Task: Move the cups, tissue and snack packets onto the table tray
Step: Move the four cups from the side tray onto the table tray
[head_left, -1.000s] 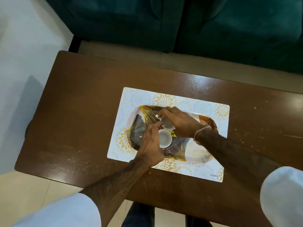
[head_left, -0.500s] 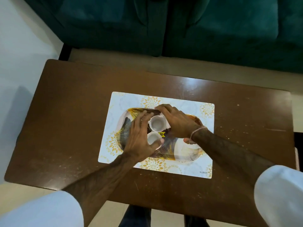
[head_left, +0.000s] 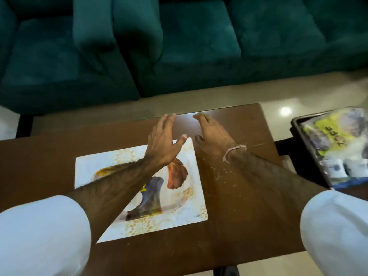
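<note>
Head view, and it's a blurred frame. Starting at the left: a patterned placemat (head_left: 95,170) lies flat on the brown table (head_left: 43,156), and on it sits the oval feather-print tray (head_left: 175,176), centre frame, ready to receive things. No cups are visible on it; the left forearm covers much of it, so what sits under there can't be told. The left hand (head_left: 162,142) hovers over the mat's upper right corner, fingers spread, holding nothing. Just beside it the right hand (head_left: 213,136) is spread flat too, empty, over bare wood. Both palms face down, likely mid-reach. Over at the right edge, well apart from both hands, a dark tray (head_left: 298,134) holds a yellow snack packet (head_left: 326,136) and what look like small white cups (head_left: 336,170), though they're blurred. My read: those are the next pickup.
</note>
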### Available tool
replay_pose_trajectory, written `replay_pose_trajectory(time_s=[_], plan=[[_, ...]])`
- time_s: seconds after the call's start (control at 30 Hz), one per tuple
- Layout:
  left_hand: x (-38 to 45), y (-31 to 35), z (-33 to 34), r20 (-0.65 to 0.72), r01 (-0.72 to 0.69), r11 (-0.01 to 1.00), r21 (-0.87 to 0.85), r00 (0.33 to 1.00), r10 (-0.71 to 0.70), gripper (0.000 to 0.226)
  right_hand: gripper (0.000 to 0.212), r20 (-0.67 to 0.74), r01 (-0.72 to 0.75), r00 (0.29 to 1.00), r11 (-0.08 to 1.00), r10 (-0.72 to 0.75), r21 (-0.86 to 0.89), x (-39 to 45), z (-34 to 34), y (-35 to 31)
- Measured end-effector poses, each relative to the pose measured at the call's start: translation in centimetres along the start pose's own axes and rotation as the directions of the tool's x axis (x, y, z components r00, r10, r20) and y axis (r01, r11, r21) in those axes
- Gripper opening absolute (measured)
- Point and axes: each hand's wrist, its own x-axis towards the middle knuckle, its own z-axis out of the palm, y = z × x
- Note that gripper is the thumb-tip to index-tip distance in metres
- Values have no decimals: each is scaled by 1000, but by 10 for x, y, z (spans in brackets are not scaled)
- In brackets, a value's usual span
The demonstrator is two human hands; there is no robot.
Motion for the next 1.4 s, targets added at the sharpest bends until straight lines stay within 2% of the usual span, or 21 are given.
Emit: replay_pose_trajectory(time_s=[0.33, 0.67, 0.9, 1.13, 1.4], plan=[[45, 168, 99, 157, -182, 983, -26, 970, 184, 72, 63, -127, -245, 961, 969, 247, 33, -65, -92, 164], [43, 295, 243, 365, -218, 974, -64, 903, 227, 74, 59, -175, -472, 861, 878, 478, 80, -151, -135, 323], [36, 347, 323, 501, -352, 935, 40, 817, 286, 54, 61, -127, -623, 771, 780, 624, 49, -202, -128, 409], [37, 365, 362, 492, -471, 865, 170, 801, 340, 52, 77, -68, -762, 628, 630, 775, 150, -227, -109, 450], [36, 365, 375, 538, -426, 889, 166, 795, 280, 38, 81, -37, -772, 595, 583, 803, 252, -231, -95, 461]])
